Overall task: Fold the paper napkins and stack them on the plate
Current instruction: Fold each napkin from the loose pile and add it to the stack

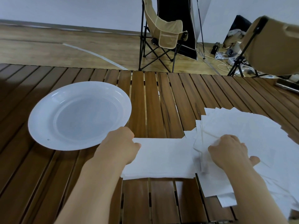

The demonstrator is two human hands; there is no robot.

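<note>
White napkin (161, 157) lies flat on slatted table (145, 94), between both hands. L hand (120, 147) pinches its left edge, fingers curled onto the paper, just beside plate (48, 126). R hand (229, 151) rests w/ curled fingers on fanned napkin pile (250, 126); can't tell if it's gripping a sheet

Head camera looks steeply down, close over the slatted table (153, 97).

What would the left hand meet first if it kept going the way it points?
Likely the plate: the left hand, gripping the napkin, already overlaps its near rim in view, though depth is unclear.
</note>
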